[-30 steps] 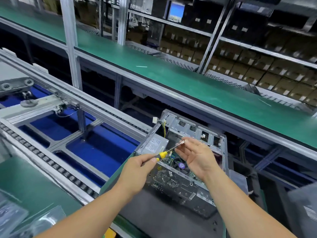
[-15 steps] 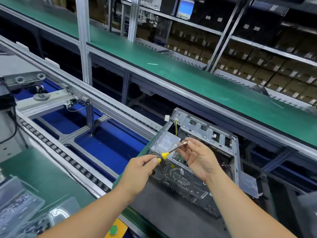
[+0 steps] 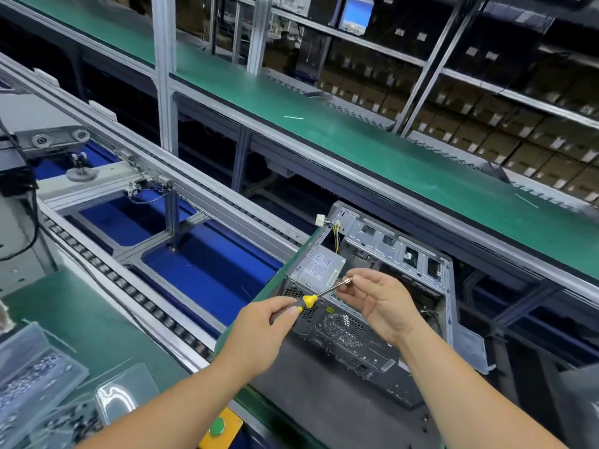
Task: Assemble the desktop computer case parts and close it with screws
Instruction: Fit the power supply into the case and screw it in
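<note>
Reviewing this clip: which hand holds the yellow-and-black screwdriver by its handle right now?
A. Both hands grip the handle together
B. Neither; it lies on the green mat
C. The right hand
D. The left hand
D. The left hand is wrapped round the handle of the screwdriver, while the right hand only pinches at the tip of the shaft, above the open computer case.
</note>
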